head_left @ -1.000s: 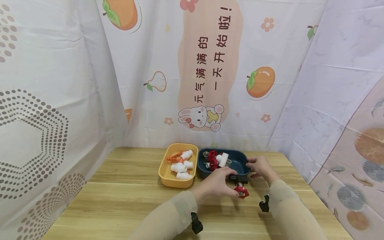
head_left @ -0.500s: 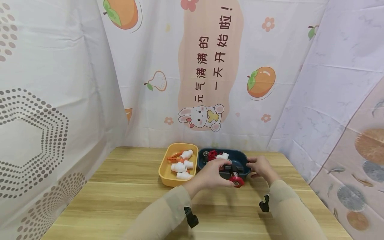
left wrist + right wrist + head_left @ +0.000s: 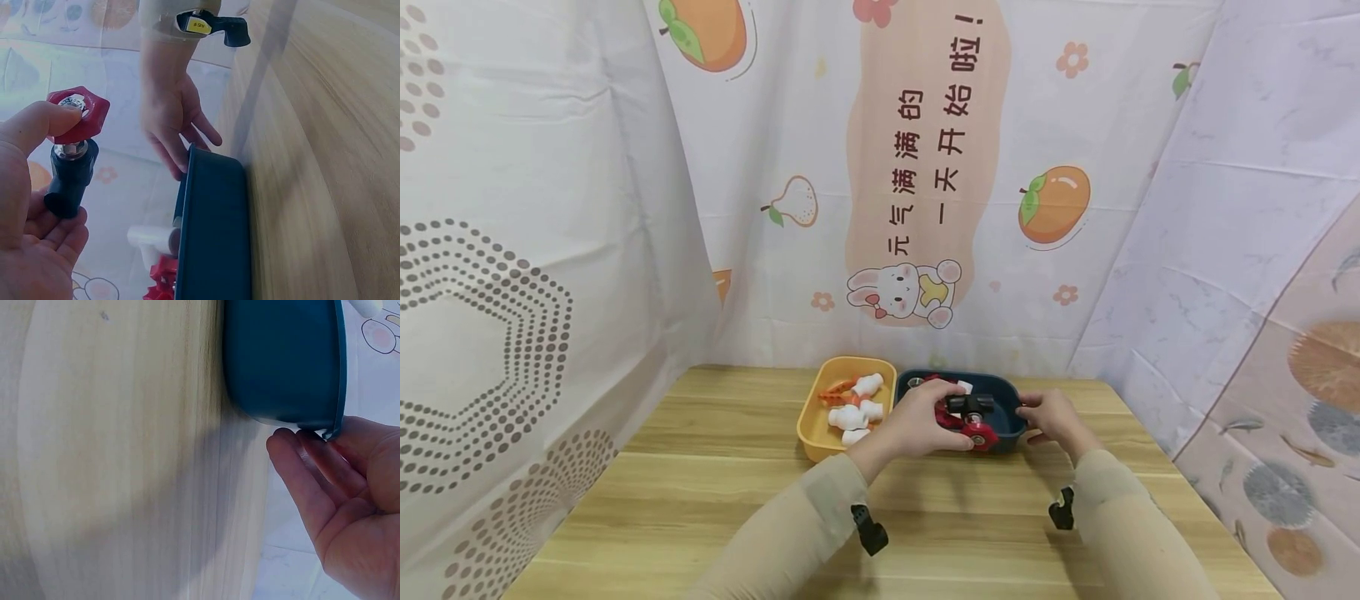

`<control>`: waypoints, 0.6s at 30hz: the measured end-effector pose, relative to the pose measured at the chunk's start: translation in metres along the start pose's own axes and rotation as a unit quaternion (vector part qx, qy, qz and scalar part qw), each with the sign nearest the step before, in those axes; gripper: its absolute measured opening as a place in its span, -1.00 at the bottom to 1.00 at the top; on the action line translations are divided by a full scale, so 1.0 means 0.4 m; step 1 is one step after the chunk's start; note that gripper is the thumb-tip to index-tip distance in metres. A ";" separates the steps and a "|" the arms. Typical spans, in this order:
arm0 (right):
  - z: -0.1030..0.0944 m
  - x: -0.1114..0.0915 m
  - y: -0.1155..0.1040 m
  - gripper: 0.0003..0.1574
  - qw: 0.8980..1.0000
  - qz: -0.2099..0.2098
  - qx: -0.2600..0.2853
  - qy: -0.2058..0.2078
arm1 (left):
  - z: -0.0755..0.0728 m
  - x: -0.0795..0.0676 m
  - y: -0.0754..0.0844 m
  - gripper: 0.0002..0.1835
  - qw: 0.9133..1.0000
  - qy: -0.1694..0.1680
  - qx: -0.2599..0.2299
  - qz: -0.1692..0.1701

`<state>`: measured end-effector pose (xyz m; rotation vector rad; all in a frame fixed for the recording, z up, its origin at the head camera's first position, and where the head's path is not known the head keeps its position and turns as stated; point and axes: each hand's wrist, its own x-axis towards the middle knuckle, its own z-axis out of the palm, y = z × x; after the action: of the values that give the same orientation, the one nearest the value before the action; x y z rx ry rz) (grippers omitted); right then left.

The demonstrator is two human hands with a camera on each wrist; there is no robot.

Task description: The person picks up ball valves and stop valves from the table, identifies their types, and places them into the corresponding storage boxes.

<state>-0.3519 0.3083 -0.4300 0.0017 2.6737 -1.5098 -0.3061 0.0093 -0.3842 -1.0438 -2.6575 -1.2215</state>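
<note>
My left hand holds a stop valve with a black pipe body and a red hexagonal handwheel. In the left wrist view, the thumb presses on the handwheel while fingertips support the far end of the black body. The valve is over the near side of a dark blue bin, overlapping its contents in the head view. My right hand grips that bin's right end, with the fingers against the outer wall right under the rim. Red-handled parts and a white tee fitting lie inside the bin.
Left of the blue bin, a yellow bin holds several white fittings and orange pieces. Both bins stand near the back of the wooden table, before a printed curtain. Black wrist mounts hang below the sleeves.
My left hand has carried the valve up and leftward, from in front of the blue bin to over it. The right hand stays on the bin's right end.
</note>
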 end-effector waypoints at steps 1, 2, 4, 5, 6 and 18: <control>0.000 0.001 0.001 -0.43 1.000 0.002 0.000 0.001 | 0.000 0.001 -0.002 -0.17 1.000 0.001 0.002 0.000; 0.000 0.002 0.001 -0.43 1.000 0.005 0.002 0.003 | -0.001 0.002 -0.004 -0.18 1.000 0.003 0.004 -0.001; -0.001 0.004 0.002 -0.43 1.000 0.009 0.002 0.002 | -0.002 0.003 -0.007 -0.17 1.000 0.009 0.003 -0.003; -0.002 0.005 0.003 -0.43 1.000 0.012 0.004 0.004 | -0.003 0.003 -0.009 -0.17 1.000 0.012 0.003 -0.004; -0.002 0.005 0.003 -0.43 1.000 0.012 0.003 0.002 | -0.004 0.004 -0.010 -0.17 1.000 0.016 0.004 -0.003; -0.003 0.003 0.002 -0.42 1.000 0.010 -0.003 0.003 | -0.025 0.020 -0.037 -0.19 0.999 0.044 -0.004 -0.027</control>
<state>-0.3533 0.3096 -0.4302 0.0329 2.6748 -1.4974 -0.3231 0.0001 -0.3847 -0.9023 -2.6326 -1.2569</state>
